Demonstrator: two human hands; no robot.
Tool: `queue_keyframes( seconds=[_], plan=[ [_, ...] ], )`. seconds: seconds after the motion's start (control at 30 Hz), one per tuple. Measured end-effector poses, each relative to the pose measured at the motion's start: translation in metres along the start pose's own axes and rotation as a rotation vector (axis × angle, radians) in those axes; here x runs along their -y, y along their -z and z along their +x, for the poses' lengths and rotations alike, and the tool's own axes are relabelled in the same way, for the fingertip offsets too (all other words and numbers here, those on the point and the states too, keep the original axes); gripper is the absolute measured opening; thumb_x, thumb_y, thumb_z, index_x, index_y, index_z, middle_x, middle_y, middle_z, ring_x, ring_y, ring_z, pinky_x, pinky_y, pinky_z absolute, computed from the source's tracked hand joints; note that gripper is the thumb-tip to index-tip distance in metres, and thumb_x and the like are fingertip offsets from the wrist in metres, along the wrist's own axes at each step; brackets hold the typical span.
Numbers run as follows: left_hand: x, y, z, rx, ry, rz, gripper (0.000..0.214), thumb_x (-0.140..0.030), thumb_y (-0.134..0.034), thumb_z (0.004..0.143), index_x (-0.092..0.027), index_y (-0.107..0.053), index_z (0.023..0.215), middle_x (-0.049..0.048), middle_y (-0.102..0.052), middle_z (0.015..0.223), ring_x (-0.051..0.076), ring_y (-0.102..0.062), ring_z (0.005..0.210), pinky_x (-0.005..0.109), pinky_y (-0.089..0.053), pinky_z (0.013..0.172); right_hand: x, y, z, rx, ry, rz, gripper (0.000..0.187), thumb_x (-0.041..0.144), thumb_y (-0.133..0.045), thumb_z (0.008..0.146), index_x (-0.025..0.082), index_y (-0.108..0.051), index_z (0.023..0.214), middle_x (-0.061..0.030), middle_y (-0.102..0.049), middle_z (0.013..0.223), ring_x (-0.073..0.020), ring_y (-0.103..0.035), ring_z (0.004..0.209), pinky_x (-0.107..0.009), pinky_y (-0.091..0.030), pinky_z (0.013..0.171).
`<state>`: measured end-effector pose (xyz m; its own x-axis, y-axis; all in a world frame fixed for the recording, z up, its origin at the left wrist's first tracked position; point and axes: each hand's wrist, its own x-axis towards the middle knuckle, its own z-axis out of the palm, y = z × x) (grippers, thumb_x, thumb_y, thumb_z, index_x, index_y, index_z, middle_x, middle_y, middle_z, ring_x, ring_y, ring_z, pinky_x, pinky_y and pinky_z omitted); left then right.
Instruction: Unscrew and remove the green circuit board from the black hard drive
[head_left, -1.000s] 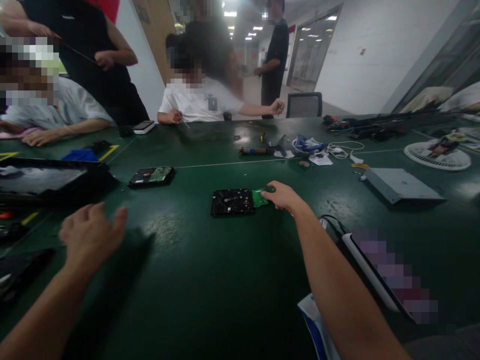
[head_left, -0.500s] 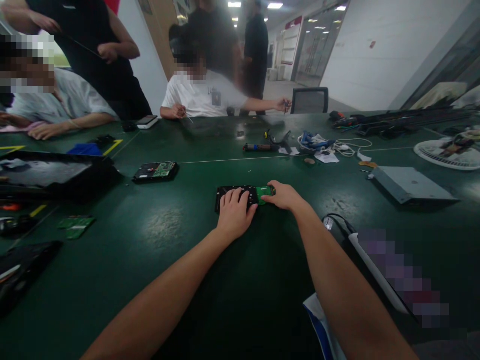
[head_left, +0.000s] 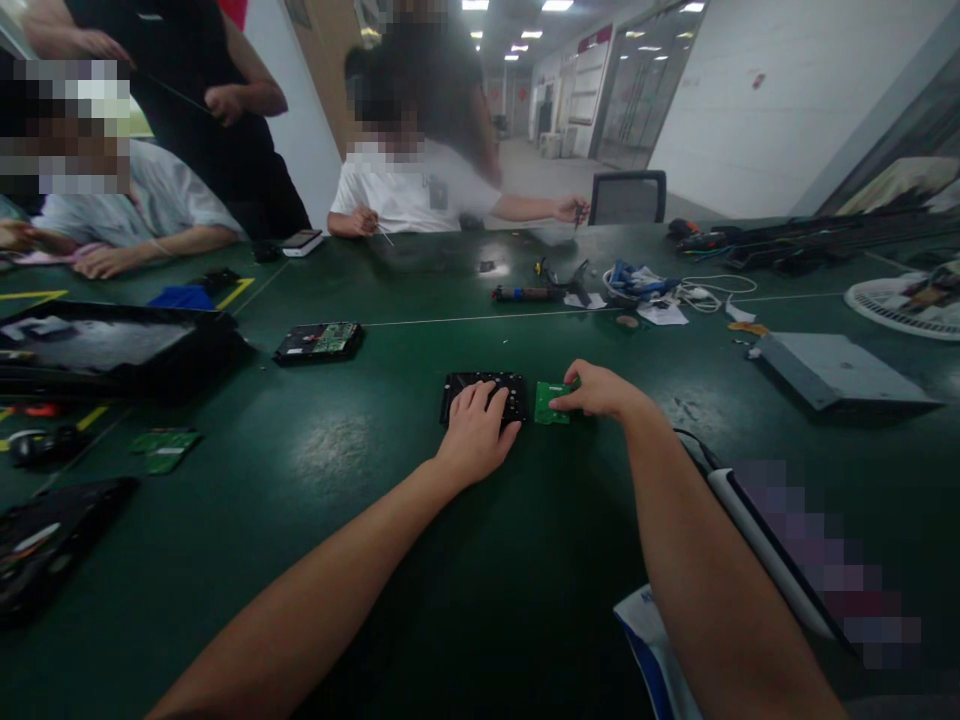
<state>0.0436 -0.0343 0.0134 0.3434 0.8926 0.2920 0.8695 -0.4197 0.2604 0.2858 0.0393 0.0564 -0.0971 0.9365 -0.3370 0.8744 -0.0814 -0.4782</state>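
A black hard drive (head_left: 502,386) lies on the dark green table (head_left: 375,520) in front of me. My left hand (head_left: 476,433) rests flat on its near half, fingers stretched out. Just to the right of the drive sits a small green circuit board (head_left: 550,402), apart from it. My right hand (head_left: 598,390) pinches the board's right edge with closed fingers.
A second hard drive (head_left: 319,342) lies at mid left, loose green boards (head_left: 163,447) further left, and a black tray (head_left: 112,350) beyond. A grey metal case (head_left: 840,370) sits right, tools and cables (head_left: 637,285) behind. Other people sit and stand at the far side.
My left hand came in from the left and settled on the drive. My right hand drew the green board off to the right, so it now lies apart from the drive.
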Motion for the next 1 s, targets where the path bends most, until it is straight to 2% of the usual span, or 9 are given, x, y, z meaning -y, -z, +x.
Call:
queue_keyframes(
  seconds=[0.13,0.3,0.4,0.53,0.63,0.83,1.0],
  plan=[
    [-0.011,0.000,-0.004,0.002,0.001,0.004,0.048,-0.040,-0.051,0.099,-0.022,-0.052,0.143,0.0147,-0.053,0.148,0.037,-0.045,0.138,0.057,-0.040,0.113,-0.001,-0.001,0.002,0.009,0.007,0.063,0.051,0.039,-0.082,0.078,0.018,-0.058,0.117,-0.0022,-0.068,0.079,-0.0156,-0.063,0.060,-0.025,-0.043,0.050],
    [-0.016,0.005,-0.009,0.000,-0.028,0.020,0.053,-0.050,-0.053,0.097,-0.018,-0.054,0.140,0.0157,-0.056,0.140,0.037,-0.049,0.129,0.056,-0.042,0.110,0.000,-0.002,0.003,0.026,0.044,0.136,0.051,0.029,-0.082,0.078,0.014,-0.061,0.123,-0.0022,-0.068,0.079,-0.0132,-0.060,0.058,-0.024,-0.043,0.052],
    [-0.015,0.007,-0.009,0.003,-0.032,0.013,0.053,-0.051,-0.054,0.097,-0.018,-0.055,0.138,0.0149,-0.057,0.139,0.036,-0.049,0.129,0.055,-0.041,0.110,0.001,0.002,0.000,0.076,0.025,0.194,0.047,0.030,-0.079,0.082,0.014,-0.063,0.124,0.0000,-0.064,0.071,-0.0126,-0.057,0.056,-0.024,-0.040,0.050],
    [-0.013,0.008,-0.008,0.011,-0.035,0.010,0.051,-0.052,-0.054,0.097,-0.021,-0.054,0.139,0.0132,-0.057,0.138,0.036,-0.049,0.130,0.055,-0.041,0.110,-0.001,0.008,-0.004,0.140,0.023,0.255,0.027,0.033,-0.069,0.089,0.013,-0.072,0.107,0.0018,-0.054,0.058,-0.0114,-0.050,0.050,-0.025,-0.033,0.046],
    [-0.011,0.009,-0.008,0.018,-0.042,0.005,0.053,-0.052,-0.054,0.098,-0.020,-0.053,0.140,0.0135,-0.057,0.138,0.036,-0.049,0.130,0.054,-0.041,0.111,-0.004,0.012,-0.005,0.133,0.005,0.283,0.021,0.031,-0.066,0.089,0.013,-0.073,0.098,0.0016,-0.052,0.056,-0.0101,-0.045,0.048,-0.025,-0.030,0.045],
    [0.003,0.012,-0.007,-0.002,-0.053,0.035,0.055,-0.054,-0.053,0.097,-0.019,-0.053,0.140,0.0143,-0.058,0.137,0.036,-0.048,0.129,0.057,-0.038,0.111,-0.002,0.019,-0.009,0.114,0.005,0.327,0.014,0.023,-0.060,0.088,0.014,-0.068,0.079,-0.0004,-0.055,0.057,-0.0095,-0.045,0.046,-0.024,-0.030,0.043],
    [0.005,0.015,-0.006,-0.049,-0.100,0.062,0.060,-0.057,-0.057,0.094,-0.018,-0.054,0.140,0.0160,-0.059,0.131,0.038,-0.049,0.126,0.058,-0.038,0.109,0.002,0.024,-0.014,0.135,0.024,0.357,0.016,0.025,-0.065,0.090,0.013,-0.073,0.097,0.0010,-0.055,0.056,-0.0091,-0.045,0.046,-0.022,-0.031,0.042]
  ],
)
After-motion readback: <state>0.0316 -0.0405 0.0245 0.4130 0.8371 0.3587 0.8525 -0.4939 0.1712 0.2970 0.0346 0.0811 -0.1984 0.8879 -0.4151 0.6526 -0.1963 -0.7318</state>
